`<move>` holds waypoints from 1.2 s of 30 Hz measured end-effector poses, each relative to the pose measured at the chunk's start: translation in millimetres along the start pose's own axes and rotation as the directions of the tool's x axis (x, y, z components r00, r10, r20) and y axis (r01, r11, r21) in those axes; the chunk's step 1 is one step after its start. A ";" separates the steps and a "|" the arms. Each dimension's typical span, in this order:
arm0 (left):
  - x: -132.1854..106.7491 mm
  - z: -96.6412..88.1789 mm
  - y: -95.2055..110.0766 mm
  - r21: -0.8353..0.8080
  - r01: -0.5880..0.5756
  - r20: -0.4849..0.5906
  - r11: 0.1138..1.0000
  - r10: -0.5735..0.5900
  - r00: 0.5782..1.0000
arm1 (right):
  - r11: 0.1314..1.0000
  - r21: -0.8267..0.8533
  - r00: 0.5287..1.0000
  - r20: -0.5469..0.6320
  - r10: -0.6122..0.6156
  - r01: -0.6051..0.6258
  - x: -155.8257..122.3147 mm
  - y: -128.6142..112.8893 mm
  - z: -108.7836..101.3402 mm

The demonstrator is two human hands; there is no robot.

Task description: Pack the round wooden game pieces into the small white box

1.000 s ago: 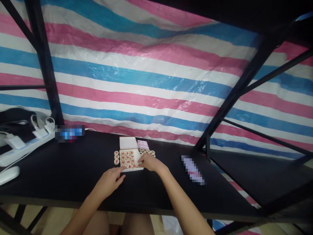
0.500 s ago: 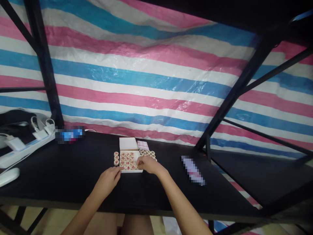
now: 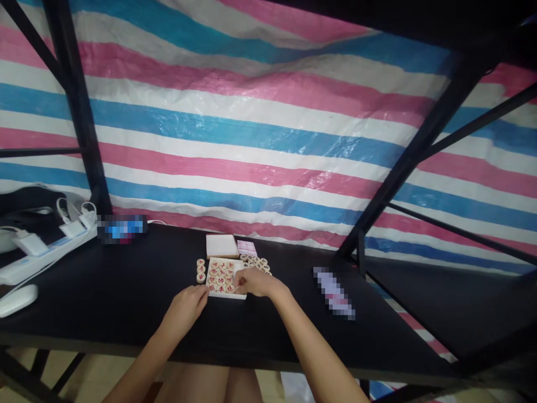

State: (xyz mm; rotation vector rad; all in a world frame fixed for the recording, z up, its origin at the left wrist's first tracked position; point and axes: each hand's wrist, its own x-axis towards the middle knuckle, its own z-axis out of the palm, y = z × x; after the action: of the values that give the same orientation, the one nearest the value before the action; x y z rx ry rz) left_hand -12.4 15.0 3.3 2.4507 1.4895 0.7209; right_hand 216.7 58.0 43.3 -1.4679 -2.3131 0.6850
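White box [image 3: 229, 295] of red-lettered discs [image 3: 221, 280], lying between the two hands.

Left hand [image 3: 187, 305]: fingers together and loosely bent, tips at the box's near-left corner; cannot tell whether they grip the wall or merely rest on it. Right hand [image 3: 255, 281]: over the box's right side, fingers curled, thumb and forefinger drawn nearly together at the discs; cannot tell whether a disc is pinched. Three loose discs [image 3: 201, 270] stand in a line just beyond the left fingertips; dark-lettered discs [image 3: 254, 262] lie just past the right hand, partly hidden by it. Judged good practice: left fingertips bracing the corner lightly, right fingertips low on a disc's edge, each disc flat and snug against its neighbours, rows undisturbed.
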 end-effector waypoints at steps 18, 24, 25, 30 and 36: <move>-9.4 -5.7 21.7 -0.433 0.039 0.090 0.901 0.000 0.996 | 0.653 0.747 0.868 -0.400 0.294 0.123 -47.1 -45.5 91.4; -9.3 -6.5 18.3 -0.544 0.067 0.094 0.837 -0.018 0.995 | 0.765 0.631 0.885 -0.423 0.195 0.133 -51.6 -52.5 85.3; -9.3 -6.3 18.0 -0.555 0.067 0.089 0.829 -0.021 0.996 | 0.771 0.621 0.888 -0.422 0.181 0.138 -52.1 -54.1 84.4; -9.6 -8.2 18.8 -0.560 0.066 0.086 0.826 -0.021 0.996 | 0.816 0.570 0.883 -0.427 0.194 0.096 -53.2 -58.4 83.6; -11.6 -12.3 20.8 -0.548 0.053 0.109 0.835 0.009 0.994 | 0.881 0.471 0.879 -0.438 0.189 0.046 -53.4 -57.8 84.5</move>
State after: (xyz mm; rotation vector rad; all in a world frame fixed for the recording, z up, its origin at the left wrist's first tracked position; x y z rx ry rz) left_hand -6.6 -6.2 18.6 1.9898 1.0710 0.8554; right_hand 153.4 -30.1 4.0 -1.3114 -1.5843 0.7413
